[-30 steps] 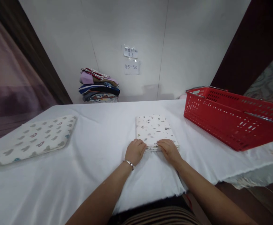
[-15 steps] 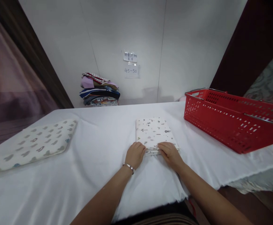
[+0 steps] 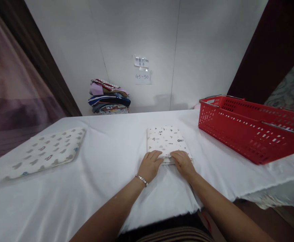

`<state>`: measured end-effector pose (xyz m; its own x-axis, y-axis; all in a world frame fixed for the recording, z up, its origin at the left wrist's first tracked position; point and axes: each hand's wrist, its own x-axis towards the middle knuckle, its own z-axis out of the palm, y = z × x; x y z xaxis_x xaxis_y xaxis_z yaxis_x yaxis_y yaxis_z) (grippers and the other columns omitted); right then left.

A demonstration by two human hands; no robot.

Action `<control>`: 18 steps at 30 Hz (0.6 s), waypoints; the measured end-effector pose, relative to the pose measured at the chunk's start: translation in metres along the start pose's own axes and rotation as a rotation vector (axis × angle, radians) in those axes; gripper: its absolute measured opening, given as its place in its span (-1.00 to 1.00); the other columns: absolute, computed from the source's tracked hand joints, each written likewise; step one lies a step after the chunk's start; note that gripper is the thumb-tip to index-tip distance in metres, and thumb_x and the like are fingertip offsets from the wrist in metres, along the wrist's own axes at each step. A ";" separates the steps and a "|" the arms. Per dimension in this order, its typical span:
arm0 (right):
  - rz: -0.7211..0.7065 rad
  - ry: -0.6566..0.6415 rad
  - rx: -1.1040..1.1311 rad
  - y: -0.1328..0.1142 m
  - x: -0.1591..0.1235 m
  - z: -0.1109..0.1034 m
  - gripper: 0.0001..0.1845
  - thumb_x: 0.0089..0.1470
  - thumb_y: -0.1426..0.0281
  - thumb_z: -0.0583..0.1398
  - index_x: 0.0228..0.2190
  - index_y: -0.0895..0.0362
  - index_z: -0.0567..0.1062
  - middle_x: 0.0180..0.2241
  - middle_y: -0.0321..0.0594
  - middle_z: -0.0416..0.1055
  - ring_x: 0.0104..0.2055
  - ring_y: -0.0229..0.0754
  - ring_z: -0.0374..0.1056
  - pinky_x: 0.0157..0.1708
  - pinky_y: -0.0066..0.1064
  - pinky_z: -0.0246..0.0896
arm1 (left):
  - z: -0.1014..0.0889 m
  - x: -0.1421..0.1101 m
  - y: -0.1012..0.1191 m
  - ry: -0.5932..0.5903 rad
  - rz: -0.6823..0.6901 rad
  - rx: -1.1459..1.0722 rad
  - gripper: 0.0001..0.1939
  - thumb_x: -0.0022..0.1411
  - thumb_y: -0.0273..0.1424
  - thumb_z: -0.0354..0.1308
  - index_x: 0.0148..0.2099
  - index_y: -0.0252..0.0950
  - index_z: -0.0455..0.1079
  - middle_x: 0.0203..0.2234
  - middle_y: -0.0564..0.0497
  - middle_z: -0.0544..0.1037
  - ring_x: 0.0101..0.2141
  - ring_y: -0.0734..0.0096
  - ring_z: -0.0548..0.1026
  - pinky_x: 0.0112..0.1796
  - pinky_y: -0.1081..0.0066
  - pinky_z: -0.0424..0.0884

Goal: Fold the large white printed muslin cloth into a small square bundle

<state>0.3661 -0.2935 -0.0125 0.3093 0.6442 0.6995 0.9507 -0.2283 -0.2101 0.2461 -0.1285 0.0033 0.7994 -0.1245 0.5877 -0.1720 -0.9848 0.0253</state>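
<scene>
"Cloth (image 3: 164, 137) with small print lay folded a little right of the frame's centre, on white table (image 3: 111, 141). Where were the hands?"

"Both were at its near edge: left hand (image 3: 149, 166) at the left part, right hand (image 3: 184, 164) at the right part. So the cloth lay just above them in the frame, away from the person."

"Was one hand nearer?"

"No, both touched it. Each had its fingers bent over the near edge, but I cannot tell if they pinched the layers or only rested there."

"And the long axis?"

"It seemed to run away from the person, between the hands, but the sides looked almost equal, so I am not certain."

"What was around it?"

"Grey-patterned textile (image 3: 48, 151) was flat at the left, red basket (image 3: 237, 134) stood at the right, and stack of fabrics (image 3: 109, 101) was in the upper left."
</scene>
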 end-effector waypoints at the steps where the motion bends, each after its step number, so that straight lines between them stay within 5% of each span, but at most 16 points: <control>1: 0.000 0.001 0.003 0.000 0.000 0.000 -0.75 0.14 0.50 0.00 -0.19 0.11 0.41 -0.25 -0.12 0.44 -0.19 -0.12 0.32 -0.20 -0.20 0.19 | 0.001 0.002 0.001 -0.011 0.007 0.008 -0.74 0.17 -0.59 -0.02 -0.21 -0.19 0.40 -0.05 -0.04 0.38 -0.01 0.24 0.27 -0.13 0.21 0.26; 18: 0.006 -0.010 0.034 0.001 0.001 0.001 -0.75 0.13 0.53 0.02 -0.19 0.14 0.41 -0.25 -0.13 0.43 -0.18 -0.13 0.31 -0.17 -0.22 0.18 | 0.013 0.016 0.007 -0.091 0.013 0.018 -0.83 0.20 -0.55 -0.03 -0.34 -0.28 0.37 -0.17 -0.03 0.42 -0.06 0.26 0.28 -0.15 0.25 0.26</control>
<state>0.3672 -0.2926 -0.0129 0.3152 0.6501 0.6914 0.9490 -0.2077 -0.2373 0.2654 -0.1386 0.0020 0.8463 -0.1474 0.5119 -0.1735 -0.9848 0.0032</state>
